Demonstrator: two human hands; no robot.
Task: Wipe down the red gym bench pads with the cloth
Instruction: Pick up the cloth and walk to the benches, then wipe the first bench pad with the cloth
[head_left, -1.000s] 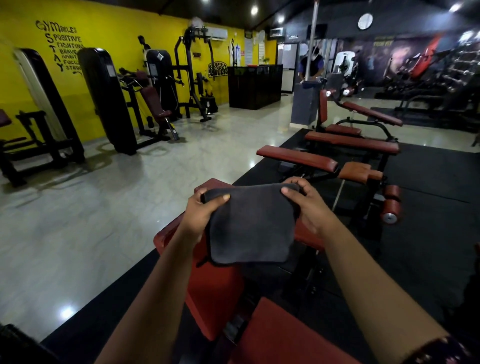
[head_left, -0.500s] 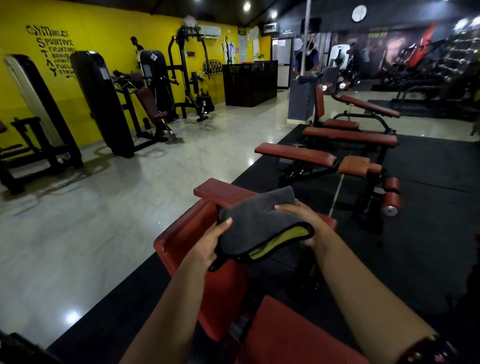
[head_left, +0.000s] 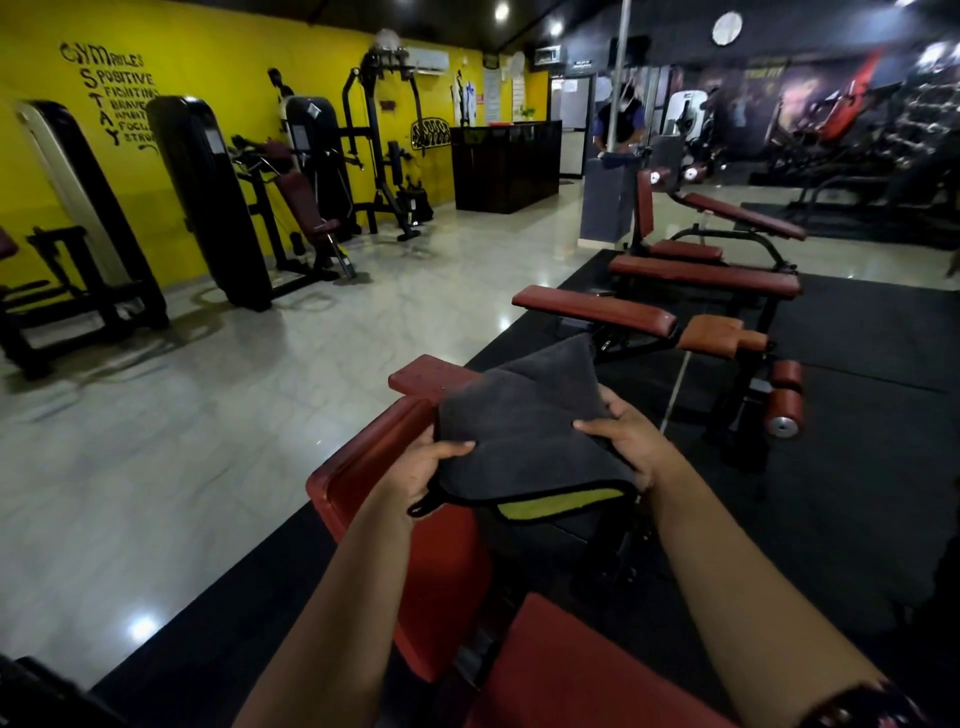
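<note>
A dark grey cloth (head_left: 524, 431) with a yellow-green underside is folded over and held flat in the air above a red bench pad (head_left: 379, 478). My left hand (head_left: 421, 470) grips its near left edge, thumb on top. My right hand (head_left: 631, 441) grips the near right edge, thumb on top as well. A second red pad (head_left: 571, 670) lies at the bottom of the view between my forearms. The pad's far end (head_left: 421, 374) shows beyond the cloth.
More red benches (head_left: 592, 312) (head_left: 701, 275) stand ahead on the black mat (head_left: 857, 467). Pale tiled floor (head_left: 208, 415) spreads left toward black machines (head_left: 208, 202) by the yellow wall. A person (head_left: 621, 122) stands far back by a grey pillar.
The cloth hung open between my raised hands; it has since been folded over, showing its yellow-green side, and lowered flatter toward the red pad.
</note>
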